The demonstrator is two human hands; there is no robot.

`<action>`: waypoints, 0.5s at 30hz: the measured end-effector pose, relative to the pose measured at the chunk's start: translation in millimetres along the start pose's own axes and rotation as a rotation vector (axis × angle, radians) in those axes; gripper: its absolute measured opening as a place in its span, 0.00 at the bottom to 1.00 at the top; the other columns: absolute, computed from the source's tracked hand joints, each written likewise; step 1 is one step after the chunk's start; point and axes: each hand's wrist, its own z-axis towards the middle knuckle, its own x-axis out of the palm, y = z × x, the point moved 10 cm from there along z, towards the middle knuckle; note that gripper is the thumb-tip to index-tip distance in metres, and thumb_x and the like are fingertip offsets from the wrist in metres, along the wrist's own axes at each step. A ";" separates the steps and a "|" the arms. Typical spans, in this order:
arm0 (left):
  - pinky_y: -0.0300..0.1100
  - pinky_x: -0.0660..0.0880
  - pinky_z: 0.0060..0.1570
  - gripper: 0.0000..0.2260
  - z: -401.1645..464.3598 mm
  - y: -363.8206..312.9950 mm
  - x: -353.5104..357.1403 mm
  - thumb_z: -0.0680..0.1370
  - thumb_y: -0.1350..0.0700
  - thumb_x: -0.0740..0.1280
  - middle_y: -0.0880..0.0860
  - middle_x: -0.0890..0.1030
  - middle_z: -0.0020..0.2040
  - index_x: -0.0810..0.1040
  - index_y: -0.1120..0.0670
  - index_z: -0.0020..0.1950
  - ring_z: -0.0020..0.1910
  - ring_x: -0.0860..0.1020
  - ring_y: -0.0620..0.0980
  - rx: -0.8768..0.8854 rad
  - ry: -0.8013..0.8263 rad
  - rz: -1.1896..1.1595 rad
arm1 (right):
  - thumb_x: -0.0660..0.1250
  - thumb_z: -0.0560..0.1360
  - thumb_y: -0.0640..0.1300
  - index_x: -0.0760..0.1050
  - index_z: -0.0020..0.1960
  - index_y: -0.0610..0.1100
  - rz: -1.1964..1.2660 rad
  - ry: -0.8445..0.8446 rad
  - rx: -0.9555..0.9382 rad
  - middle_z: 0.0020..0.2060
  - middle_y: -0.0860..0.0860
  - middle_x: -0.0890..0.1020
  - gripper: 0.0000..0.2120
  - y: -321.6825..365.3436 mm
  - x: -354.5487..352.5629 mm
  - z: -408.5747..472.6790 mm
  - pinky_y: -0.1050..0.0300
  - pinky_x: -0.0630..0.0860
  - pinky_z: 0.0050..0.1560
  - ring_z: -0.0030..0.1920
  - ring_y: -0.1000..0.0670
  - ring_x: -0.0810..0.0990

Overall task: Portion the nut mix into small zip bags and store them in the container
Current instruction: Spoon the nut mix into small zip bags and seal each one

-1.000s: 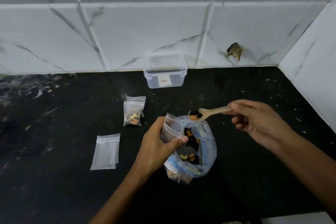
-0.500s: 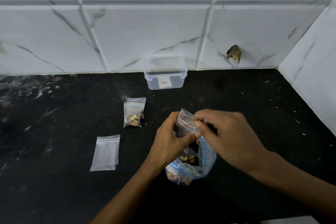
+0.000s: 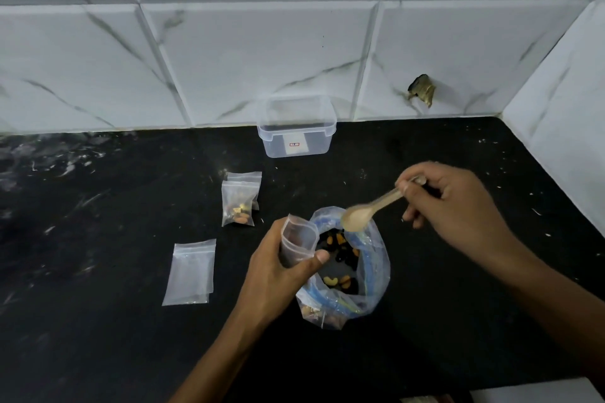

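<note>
- Spillage is the main risk: the left hand (image 3: 278,267) holds a small zip bag (image 3: 298,244) upright with thumb and fingers curled round it, its mouth pinched open just beside the big bag of nut mix (image 3: 343,267). That mouth is narrow and the plastic is limp, so a spoonful brought over could catch the lip and scatter nuts onto the table (image 3: 98,337).
- Spoon (image 3: 363,211) sits in the right hand (image 3: 455,209), pinched by its handle between thumb and curled fingers; its bowl looks empty and hangs over the far rim of the big bag. A hasty dip could drag that soft rim down or tip the bag, since nothing braces it except the left hand leaning near its left side.
- Grip on the small bag looks one-handed only; if the fingers loosen, the mouth may fold closed before the spoon arrives.
- Left of the big bag lie two filled bags (image 3: 240,199), overlapping, and nearer the camera a flat pile of empty bags (image 3: 191,271); both are apart from the hands, so a stray elbow is the only likely way to disturb them.
- Beyond the big bag, against the tiled wall (image 3: 262,42), stands the clear container (image 3: 296,126), with no bags visible inside.
- Right of the big bag the table runs dark and bare up to a side wall (image 3: 563,127), which limits how far the right arm can swing outward; the near edge shows at the bottom right corner.
</note>
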 end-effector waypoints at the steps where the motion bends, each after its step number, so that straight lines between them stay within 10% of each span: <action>1: 0.29 0.75 0.48 0.18 -3.6 3.1 0.6 0.71 0.46 0.75 0.35 0.80 0.53 0.74 0.40 0.58 0.53 0.79 0.36 -0.012 0.020 0.001 | 0.64 0.78 0.42 0.77 0.49 0.51 -0.078 0.057 0.016 0.36 0.54 0.80 0.06 -10.9 11.6 -1.3 0.65 0.77 0.32 0.35 0.59 0.81; 8: 0.41 0.78 0.54 0.21 -12.8 15.5 20.0 0.71 0.43 0.74 0.42 0.81 0.55 0.74 0.41 0.62 0.56 0.80 0.43 -0.056 0.158 -0.027 | 0.64 0.78 0.44 0.77 0.50 0.52 -0.349 0.402 -0.110 0.36 0.58 0.78 0.05 -38.2 100.6 -22.5 0.65 0.75 0.39 0.37 0.63 0.78; 15: 0.42 0.79 0.54 0.24 -9.7 27.5 32.5 0.70 0.40 0.73 0.42 0.81 0.57 0.73 0.39 0.64 0.58 0.80 0.43 -0.105 0.194 -0.058 | 0.64 0.79 0.40 0.78 0.49 0.47 0.009 0.310 0.408 0.38 0.49 0.83 0.05 -90.5 117.1 -31.8 0.62 0.81 0.37 0.35 0.56 0.84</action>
